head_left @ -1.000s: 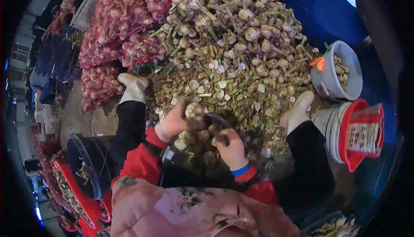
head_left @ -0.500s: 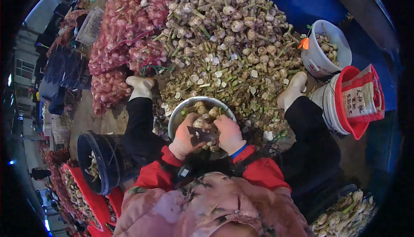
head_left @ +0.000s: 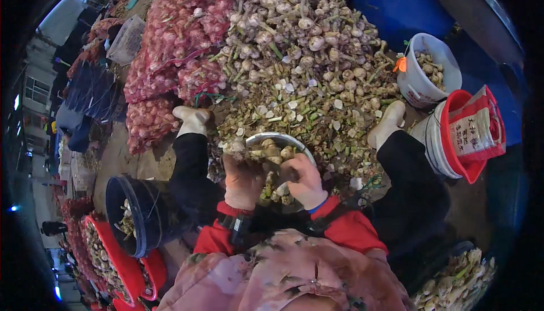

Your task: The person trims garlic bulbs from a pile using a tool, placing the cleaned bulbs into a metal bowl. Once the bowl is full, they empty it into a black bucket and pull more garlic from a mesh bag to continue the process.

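Both my hands wear pale orange-pink gloves. A garlic bulb with its stalk shows at the fingertips of my left hand, which is closed on it. A dark patch covers part of these fingers; whether it is a blade or shadow I cannot tell. My right hand is curled shut over the right side of a metal bowl standing between my legs. What its fingers hold, if anything, is hidden. Several trimmed garlic bulbs lie in the bowl, and a whitish piece sits by my right fingertips.
Beyond the bowl spreads a heap of stalked garlic with peelings. Red net sacks stand left of it. A white bucket and a red-rimmed bucket stand right, a black bucket left. More garlic pieces lie lower right.
My hands, together over the bowl before, have moved apart. The left hand has turned up towards the bowl's left rim with a garlic bulb. The dark blade seen earlier no longer shows clearly.
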Demonstrator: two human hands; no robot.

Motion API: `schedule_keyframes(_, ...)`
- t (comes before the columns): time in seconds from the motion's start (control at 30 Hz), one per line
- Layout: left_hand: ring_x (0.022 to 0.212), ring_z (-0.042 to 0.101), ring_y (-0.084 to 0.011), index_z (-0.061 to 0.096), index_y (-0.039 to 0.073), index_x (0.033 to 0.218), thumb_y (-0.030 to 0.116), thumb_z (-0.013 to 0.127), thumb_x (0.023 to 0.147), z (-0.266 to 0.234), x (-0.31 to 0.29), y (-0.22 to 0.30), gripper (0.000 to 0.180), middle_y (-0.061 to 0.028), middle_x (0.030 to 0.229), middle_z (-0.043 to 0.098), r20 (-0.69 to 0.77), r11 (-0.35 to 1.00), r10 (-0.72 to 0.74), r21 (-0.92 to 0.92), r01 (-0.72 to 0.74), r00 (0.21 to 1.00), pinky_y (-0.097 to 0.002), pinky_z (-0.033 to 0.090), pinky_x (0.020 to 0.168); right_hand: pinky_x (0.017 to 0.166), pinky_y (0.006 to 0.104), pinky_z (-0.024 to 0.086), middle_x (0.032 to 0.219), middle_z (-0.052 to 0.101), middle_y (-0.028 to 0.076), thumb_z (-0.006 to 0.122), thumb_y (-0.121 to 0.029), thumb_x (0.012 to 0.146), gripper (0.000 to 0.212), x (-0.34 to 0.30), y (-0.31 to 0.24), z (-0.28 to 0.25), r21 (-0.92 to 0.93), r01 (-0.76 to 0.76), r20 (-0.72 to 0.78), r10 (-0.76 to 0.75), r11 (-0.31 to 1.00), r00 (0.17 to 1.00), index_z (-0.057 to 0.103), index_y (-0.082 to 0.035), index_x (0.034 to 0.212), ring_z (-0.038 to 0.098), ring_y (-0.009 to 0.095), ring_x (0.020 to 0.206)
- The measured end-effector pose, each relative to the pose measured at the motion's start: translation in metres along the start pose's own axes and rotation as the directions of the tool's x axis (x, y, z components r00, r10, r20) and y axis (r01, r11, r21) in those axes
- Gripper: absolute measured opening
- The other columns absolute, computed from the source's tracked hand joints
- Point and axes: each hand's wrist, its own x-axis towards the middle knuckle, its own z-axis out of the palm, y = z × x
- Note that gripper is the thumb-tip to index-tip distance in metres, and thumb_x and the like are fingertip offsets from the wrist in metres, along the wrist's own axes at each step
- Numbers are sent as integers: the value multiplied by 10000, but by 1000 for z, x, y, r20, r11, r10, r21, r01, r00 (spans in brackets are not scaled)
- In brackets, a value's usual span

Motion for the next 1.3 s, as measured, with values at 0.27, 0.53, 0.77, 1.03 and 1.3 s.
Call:
schedule_keyframes(0.27, 1193, 518, -320, 472, 58, 1299, 598, 588, 813, 38, -14, -6, 735, -145, 1305, 524, 93, 949, -128, -276, 149, 987, -464, 435, 999, 765, 337, 502, 919, 614, 109, 649, 35, 745, 294, -2, 72, 6, 341, -278, -155, 345, 898, 926, 595, 16, 1033, 622, 251, 860)
schedule_keyframes(0.53, 900, 511, -126, 359, 26, 1378, 228, 566, 948, -70, 21, 35, 518, -35, 1080, 503, 155, 590, -124, 806, -52, 980, -300, 456, 802, 699, 320, 497, 858, 666, 77, 756, -107, 724, 307, 3, 99, -9, 44, -461, -187, 461, 886, 868, 633, -19, 991, 622, 194, 747)
schedule_keyframes(0.77, 897, 572, -120, 546, -10, 1222, 166, 622, 886, -28, 217, 65, 388, -50, 959, 608, -2, 739, 96, 670, -70, 995, -259, 472, 785, 723, 311, 478, 875, 655, 41, 713, -66, 746, 250, 17, 88, -11, 164, -558, -148, 580, 813, 801, 632, -36, 980, 595, 144, 791)
schedule_keyframes(1.03, 879, 622, -208, 601, -5, 1112, 214, 699, 816, -11, 431, 18, 381, -125, 993, 667, 305, 300, 324, 865, -403, 896, -316, 483, 786, 704, 288, 472, 860, 639, 1, 703, -42, 738, 201, 35, 79, 3, 326, -588, -86, 643, 740, 761, 646, -48, 932, 586, 116, 770)
schedule_keyframes(1.3, 961, 624, -201, 580, 25, 1116, 85, 574, 893, 17, 346, 3, 231, -69, 1082, 636, 84, 959, 78, 266, -98, 993, -329, 489, 828, 774, 293, 482, 901, 666, 6, 710, -58, 762, 192, 36, 77, -20, 232, -694, -160, 730, 682, 664, 658, -56, 948, 601, 115, 857)
